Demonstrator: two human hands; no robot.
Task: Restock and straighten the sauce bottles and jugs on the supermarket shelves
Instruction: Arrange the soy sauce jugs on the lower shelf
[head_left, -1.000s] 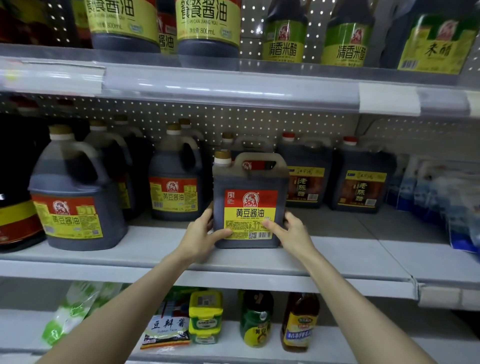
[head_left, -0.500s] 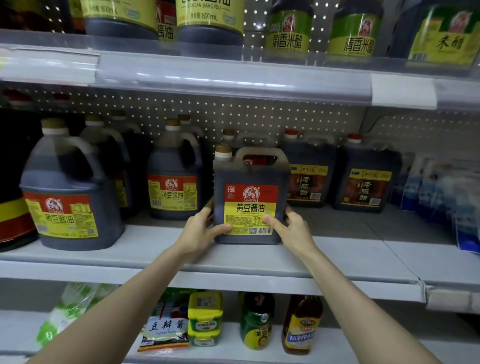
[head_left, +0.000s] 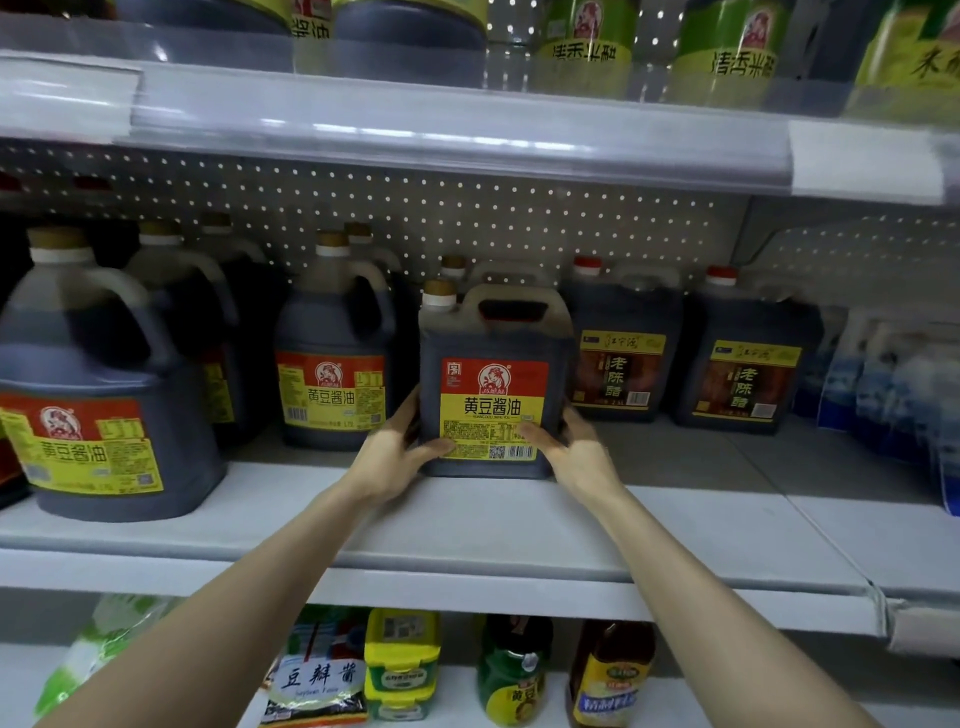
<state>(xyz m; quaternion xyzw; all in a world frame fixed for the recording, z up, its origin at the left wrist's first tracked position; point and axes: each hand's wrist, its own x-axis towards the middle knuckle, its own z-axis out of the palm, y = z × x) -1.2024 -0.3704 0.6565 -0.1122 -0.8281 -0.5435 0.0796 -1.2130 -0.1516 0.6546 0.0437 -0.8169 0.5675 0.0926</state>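
Observation:
A square dark soy sauce jug (head_left: 491, 332) with a red and yellow label stands upright on the middle shelf (head_left: 467, 530). My left hand (head_left: 395, 452) grips its lower left side, thumb across the label's corner. My right hand (head_left: 576, 452) grips the lower right side, thumb on the label near the barcode. Behind it another jug's cap (head_left: 453, 264) shows. Round soy sauce jugs stand to the left, one (head_left: 332, 353) next to it and a bigger one (head_left: 98, 395) at the shelf front.
Two red-capped vinegar jugs (head_left: 621, 343) (head_left: 748, 358) stand to the right, then blue and white pouches (head_left: 883, 384). The upper shelf rail (head_left: 467, 130) hangs above with bottles. Small jars and bottles (head_left: 514, 670) sit on the lower shelf.
Both hands have pushed the square jug further back on the shelf, and the view has moved closer and slightly lower.

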